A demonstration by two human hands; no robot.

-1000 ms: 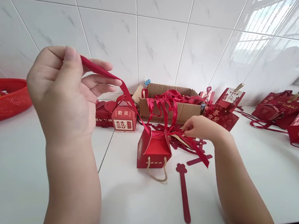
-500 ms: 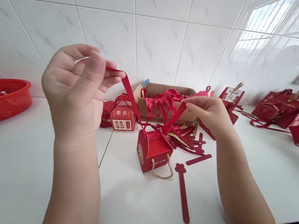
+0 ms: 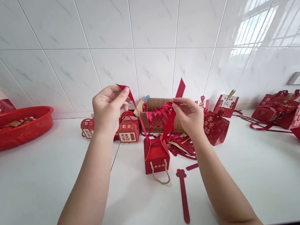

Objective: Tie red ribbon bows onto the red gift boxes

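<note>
While white table (image 3: 142, 211) bears ribboned box (image 3: 158, 164) | glossy tiled wall (image 3: 152, 22) behind

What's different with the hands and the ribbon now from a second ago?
The left hand came down and inward. The right hand rose, and its end of the red ribbon points up now instead of hanging. Both still hold it. The red box and flower-ended strip stayed on the table.

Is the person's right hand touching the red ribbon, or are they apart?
Touching. The head view shows the right hand pinching the red ribbon, its loose end rising above the fingers.
</note>
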